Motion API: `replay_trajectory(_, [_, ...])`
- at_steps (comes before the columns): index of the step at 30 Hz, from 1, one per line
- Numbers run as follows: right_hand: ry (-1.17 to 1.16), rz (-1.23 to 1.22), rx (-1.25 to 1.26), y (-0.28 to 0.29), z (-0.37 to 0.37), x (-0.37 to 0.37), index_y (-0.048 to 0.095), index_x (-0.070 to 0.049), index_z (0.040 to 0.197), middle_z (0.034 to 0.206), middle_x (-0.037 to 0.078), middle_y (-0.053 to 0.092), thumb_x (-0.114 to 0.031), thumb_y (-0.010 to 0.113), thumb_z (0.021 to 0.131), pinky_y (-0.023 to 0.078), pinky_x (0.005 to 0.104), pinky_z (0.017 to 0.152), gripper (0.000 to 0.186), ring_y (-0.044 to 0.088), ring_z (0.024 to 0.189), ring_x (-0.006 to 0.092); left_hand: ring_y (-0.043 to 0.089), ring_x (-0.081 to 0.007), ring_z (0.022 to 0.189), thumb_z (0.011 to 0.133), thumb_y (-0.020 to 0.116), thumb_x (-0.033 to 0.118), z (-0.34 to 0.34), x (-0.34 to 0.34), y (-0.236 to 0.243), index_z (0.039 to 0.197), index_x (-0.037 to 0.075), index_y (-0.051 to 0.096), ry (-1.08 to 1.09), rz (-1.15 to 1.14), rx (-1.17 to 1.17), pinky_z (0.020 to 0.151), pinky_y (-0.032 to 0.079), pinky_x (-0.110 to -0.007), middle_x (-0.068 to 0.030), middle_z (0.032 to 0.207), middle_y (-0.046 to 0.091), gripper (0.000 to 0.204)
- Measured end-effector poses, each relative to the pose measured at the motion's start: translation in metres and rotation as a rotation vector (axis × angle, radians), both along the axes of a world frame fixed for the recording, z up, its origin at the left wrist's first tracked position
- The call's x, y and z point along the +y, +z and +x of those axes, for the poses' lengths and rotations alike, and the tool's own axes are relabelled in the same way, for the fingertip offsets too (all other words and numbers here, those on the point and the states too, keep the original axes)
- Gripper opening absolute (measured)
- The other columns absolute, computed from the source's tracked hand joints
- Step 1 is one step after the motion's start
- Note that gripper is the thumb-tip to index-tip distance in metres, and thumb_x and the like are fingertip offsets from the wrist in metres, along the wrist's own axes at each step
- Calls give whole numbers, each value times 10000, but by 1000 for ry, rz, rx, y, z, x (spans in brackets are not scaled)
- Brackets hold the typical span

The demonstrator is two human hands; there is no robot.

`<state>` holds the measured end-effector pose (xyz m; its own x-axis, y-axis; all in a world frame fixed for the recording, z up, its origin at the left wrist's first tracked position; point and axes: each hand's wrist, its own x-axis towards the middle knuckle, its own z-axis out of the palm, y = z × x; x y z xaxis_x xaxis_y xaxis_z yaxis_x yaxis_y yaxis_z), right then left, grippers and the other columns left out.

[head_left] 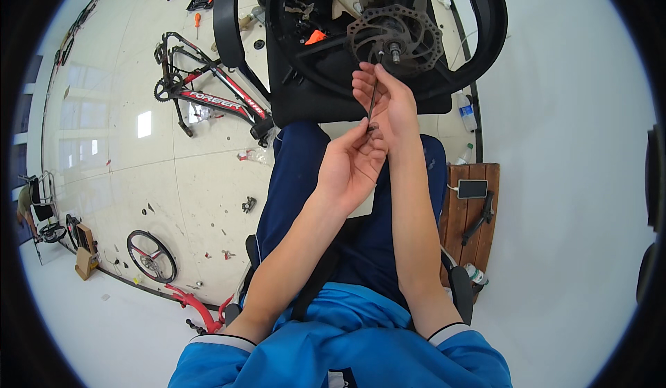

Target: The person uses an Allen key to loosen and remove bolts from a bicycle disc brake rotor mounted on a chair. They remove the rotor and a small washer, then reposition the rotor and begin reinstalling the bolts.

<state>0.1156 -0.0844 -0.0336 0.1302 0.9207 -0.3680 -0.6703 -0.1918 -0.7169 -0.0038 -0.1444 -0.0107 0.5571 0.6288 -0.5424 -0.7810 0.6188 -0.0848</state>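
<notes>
A black wheel (485, 24) lies across a black chair seat (298, 107) in front of my knees. At its hub a perforated disc brake rotor (431, 39) surrounds a threaded axle (395, 52). My left hand (350, 169) pinches the near end of a thin dark rod, apparently a hex key (374, 100). Farther up, my right hand (394, 104) steadies the shaft between thumb and fingers, close to the rotor. The tip meets a small bright bolt head (380, 54) beside the axle; whether it is seated there, I cannot tell. Fingers partly hide the near end.
A black and red bicycle frame (215, 97) lies on the tiled floor to the left. Beyond it is an orange screwdriver (197, 22). A smaller wheel (151, 256) and a red frame part (198, 308) lie nearer. On my right, a wooden stool (454, 242) bears a phone (472, 189).
</notes>
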Motion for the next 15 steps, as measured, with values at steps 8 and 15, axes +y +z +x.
replay_trajectory(8, [162, 86, 240, -8, 2, -71, 613, 77, 1183, 1078, 200, 689, -249, 497, 1025, 569, 331, 848, 381, 689, 955, 237, 437, -94, 591, 1036, 418, 143, 1, 2, -1, 964, 68, 544, -110, -5, -375, 454, 349, -212, 4, 756, 473, 164])
replay_trajectory(15, [34, 59, -290, 21, -7, -82, 641, 61, 1199, 1090, 178, 707, -133, 602, 979, 549, 229, 757, 295, 677, 916, 155, 408, -70, 529, 1061, 406, 238, 6, 7, 4, 893, 80, 533, -288, 285, 228, 439, 309, -221, 13, 700, 487, 263])
